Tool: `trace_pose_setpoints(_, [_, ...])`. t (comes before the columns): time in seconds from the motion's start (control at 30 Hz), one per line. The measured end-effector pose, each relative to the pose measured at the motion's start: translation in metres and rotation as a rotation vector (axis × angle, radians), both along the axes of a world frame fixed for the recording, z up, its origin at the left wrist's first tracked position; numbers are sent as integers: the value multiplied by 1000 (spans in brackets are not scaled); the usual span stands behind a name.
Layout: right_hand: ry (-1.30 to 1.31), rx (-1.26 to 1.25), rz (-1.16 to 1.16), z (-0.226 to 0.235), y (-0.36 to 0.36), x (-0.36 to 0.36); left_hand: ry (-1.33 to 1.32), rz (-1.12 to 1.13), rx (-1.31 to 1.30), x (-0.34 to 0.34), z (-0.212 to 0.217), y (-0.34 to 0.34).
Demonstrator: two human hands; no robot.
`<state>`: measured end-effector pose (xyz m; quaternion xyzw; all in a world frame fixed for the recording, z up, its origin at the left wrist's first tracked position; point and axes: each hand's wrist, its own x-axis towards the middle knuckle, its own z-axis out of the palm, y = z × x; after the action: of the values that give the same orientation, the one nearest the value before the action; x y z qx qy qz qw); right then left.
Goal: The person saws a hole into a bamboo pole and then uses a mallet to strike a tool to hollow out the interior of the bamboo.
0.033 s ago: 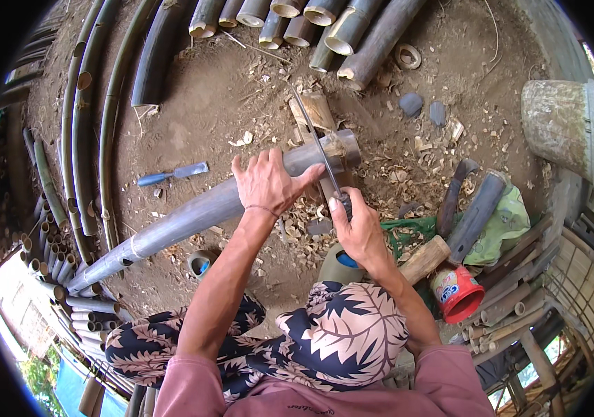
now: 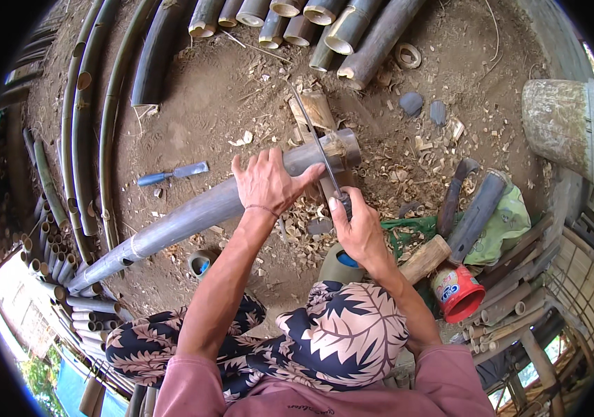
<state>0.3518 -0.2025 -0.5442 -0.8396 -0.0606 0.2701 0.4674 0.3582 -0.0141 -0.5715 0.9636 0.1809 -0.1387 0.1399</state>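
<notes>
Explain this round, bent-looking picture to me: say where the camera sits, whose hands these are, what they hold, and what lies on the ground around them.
There is no machine here, only a person working with bare hands. The camera is worn on the person's head and looks down, and its wide lens bends straight edges near the rim. The forearms come in from the lower edge.

The left hand presses down on a long grey bamboo pole that lies across the dirt ground. The right hand grips the handle of a long thin blade set against the pole's far end.

Around them lie a blue-handled chisel, wood chips, a wooden mallet, a red plastic cup and cut bamboo sections along the top.
</notes>
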Motion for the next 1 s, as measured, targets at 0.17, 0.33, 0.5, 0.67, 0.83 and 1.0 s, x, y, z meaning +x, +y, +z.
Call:
trace_pose_setpoints(0.17, [-18,-76,22,-2,4,-2,-56,-88,-36,-2,-4,3])
trace_pose_setpoints(0.33, [5,-111,25,1,8,-5,-48,-271,-62,-19,-14,21])
trace_pose_setpoints(0.5, [-16,-107,7,-3,5,-13,382,-298,-308,13,-2,43])
trace_pose_setpoints(0.67, [-21,-63,-31,-2,7,-16,273,-273,-385,7,-8,47])
trace_pose_setpoints(0.83, [-36,-110,-12,-8,9,-20,-219,-287,-9,-37,-26,25])
trace_pose_setpoints(1.0, [-52,-63,-33,-6,5,-28,399,-312,-289,3,-4,47])
